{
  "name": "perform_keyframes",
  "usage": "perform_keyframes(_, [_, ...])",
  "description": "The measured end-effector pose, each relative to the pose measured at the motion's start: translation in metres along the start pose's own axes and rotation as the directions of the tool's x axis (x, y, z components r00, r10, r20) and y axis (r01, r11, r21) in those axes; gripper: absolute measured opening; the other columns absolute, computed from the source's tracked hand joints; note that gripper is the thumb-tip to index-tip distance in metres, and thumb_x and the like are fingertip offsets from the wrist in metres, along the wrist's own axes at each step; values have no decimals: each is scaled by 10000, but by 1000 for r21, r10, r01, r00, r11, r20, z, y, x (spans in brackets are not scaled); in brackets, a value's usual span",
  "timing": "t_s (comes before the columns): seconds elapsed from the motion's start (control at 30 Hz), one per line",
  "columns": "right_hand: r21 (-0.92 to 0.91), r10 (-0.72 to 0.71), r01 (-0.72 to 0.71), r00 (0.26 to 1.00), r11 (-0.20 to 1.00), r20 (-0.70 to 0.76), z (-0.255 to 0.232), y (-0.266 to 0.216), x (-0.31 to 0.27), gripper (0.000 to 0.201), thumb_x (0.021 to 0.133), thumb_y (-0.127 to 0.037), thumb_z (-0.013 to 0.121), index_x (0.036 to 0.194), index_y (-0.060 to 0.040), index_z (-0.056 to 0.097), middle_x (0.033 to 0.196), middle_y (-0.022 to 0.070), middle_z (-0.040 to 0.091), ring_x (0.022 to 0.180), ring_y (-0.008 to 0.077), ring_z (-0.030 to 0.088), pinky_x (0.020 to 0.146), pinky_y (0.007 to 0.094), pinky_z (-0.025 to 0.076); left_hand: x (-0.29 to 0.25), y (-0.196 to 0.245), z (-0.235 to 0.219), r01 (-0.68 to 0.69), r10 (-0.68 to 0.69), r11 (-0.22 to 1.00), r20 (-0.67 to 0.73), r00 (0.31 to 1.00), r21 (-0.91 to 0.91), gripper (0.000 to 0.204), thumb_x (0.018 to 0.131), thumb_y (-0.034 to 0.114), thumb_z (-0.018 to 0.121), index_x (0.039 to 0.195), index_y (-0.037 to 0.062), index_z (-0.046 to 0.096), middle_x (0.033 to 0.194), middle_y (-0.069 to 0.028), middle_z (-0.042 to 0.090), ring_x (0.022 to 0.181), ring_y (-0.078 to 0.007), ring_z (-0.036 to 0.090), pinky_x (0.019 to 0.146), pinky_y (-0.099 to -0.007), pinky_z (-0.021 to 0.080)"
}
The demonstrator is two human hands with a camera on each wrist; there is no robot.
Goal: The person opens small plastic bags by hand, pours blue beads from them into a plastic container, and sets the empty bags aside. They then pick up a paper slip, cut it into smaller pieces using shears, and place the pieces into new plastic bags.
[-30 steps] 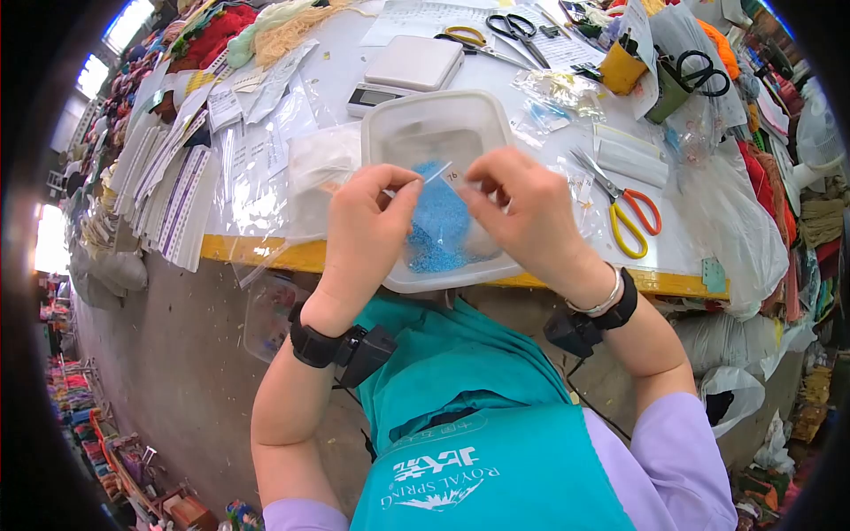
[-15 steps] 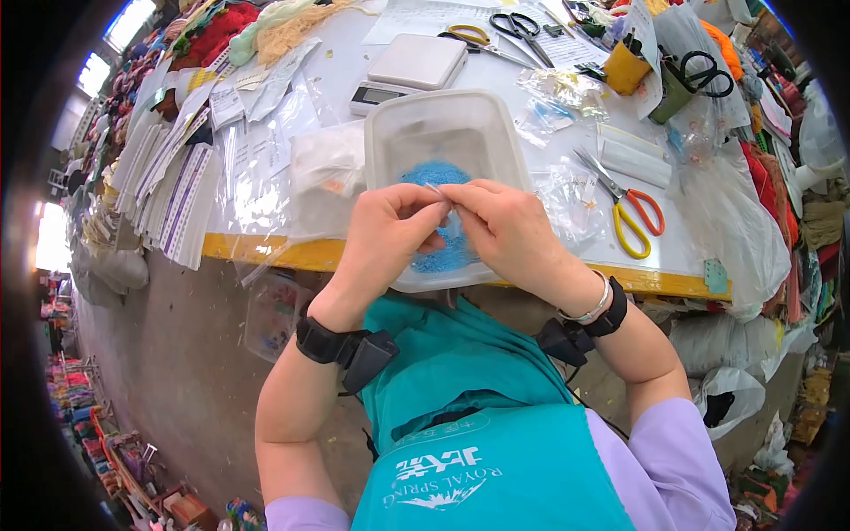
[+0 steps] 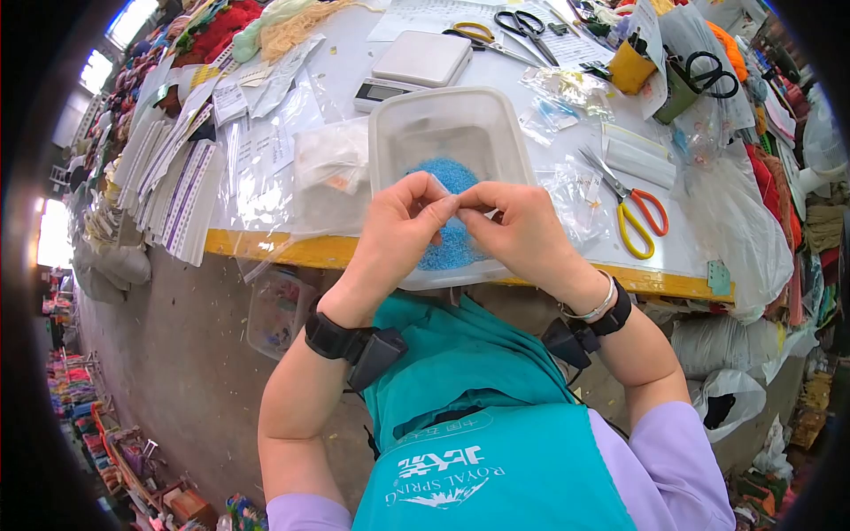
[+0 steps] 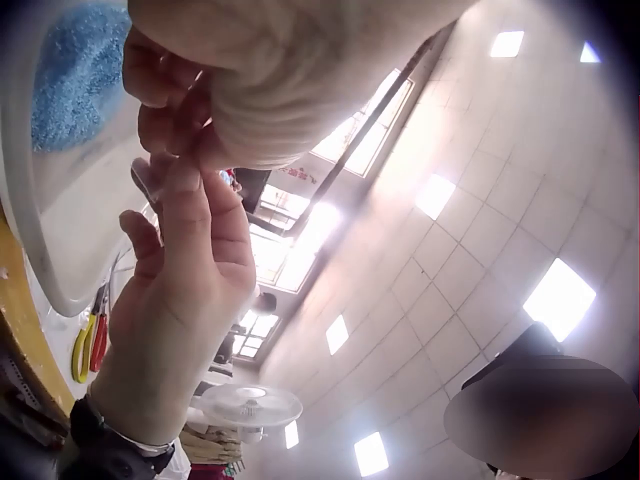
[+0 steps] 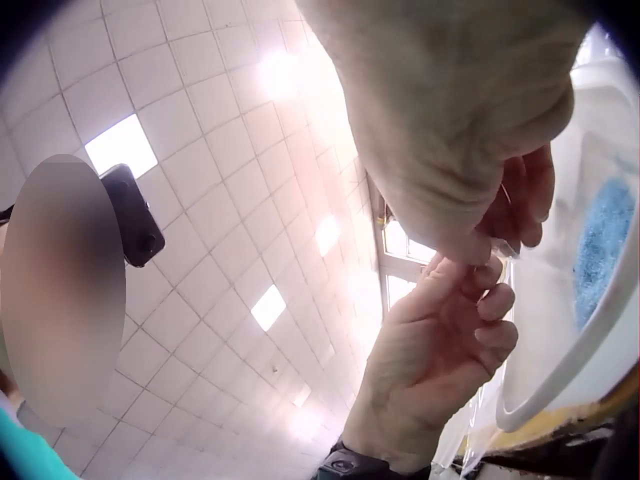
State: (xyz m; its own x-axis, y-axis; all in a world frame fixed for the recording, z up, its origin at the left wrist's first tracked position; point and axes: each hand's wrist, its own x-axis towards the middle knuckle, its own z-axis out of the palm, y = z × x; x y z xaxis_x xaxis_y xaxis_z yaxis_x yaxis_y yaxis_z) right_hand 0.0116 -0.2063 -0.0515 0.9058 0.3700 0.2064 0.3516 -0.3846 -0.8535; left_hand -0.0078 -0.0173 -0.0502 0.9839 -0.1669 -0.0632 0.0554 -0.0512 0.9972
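Note:
Over a translucent plastic tub, my left hand and right hand meet fingertip to fingertip. Both pinch a small clear plastic bag between thumb and forefinger; most of it is hidden behind the fingers. Below the hands, a heap of tiny blue beads lies in the tub, toward its near side. In the left wrist view the beads show beyond my fingers.
A white digital scale stands behind the tub. Scissors with red and yellow handles lie on the right. Clear plastic bags and papers crowd the left, and the table's yellow edge runs along the front.
The hands have come together from a slight gap, and the label marked 76 that showed between them is now hidden by the fingers. Tub and beads look unmoved.

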Motion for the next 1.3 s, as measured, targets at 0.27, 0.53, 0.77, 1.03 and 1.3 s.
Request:
perform_keyframes(0.27, [-59,-11,4,995,998,-104,9,8,1,91,852,-140,649,839,-64,699,704,155,670,650,350,667,596,426,516,-4,-7,7,-111,130,955,-51,990,274,126,981,102,653,893,20,615,728,37,559,669,-46,504,598,-224,431])
perform_keyframes(0.53, [-221,-173,159,984,962,-46,13,10,7,76,839,-149,645,810,-84,674,695,141,664,664,363,663,603,450,521,-9,13,18,-25,312,724,-294,904,690,53,863,95,660,905,65,650,826,-117,639,704,-322,655,618,-422,506])
perform_keyframes(0.77, [-136,-70,85,992,987,106,0,6,17,88,847,-140,649,878,-69,693,751,171,675,721,370,677,653,455,536,-14,0,-8,-307,506,324,111,855,895,135,893,65,677,1019,80,724,860,-132,677,709,-279,690,626,-390,532])
perform_keyframes(1.03, [-348,-239,329,931,878,277,-2,46,71,193,849,-88,666,1033,-40,697,1004,181,715,969,371,681,808,439,551,-12,4,-26,-63,196,755,-133,971,653,179,927,86,644,999,-37,751,725,-105,707,591,-160,683,570,-282,526])
perform_keyframes(1.3, [-540,-99,417,848,731,521,26,63,89,214,798,-61,705,1009,-80,728,902,162,688,940,381,674,813,450,547,-3,1,-29,45,43,747,-116,992,664,214,913,81,618,1027,-53,742,717,-84,700,566,-136,668,556,-277,526])
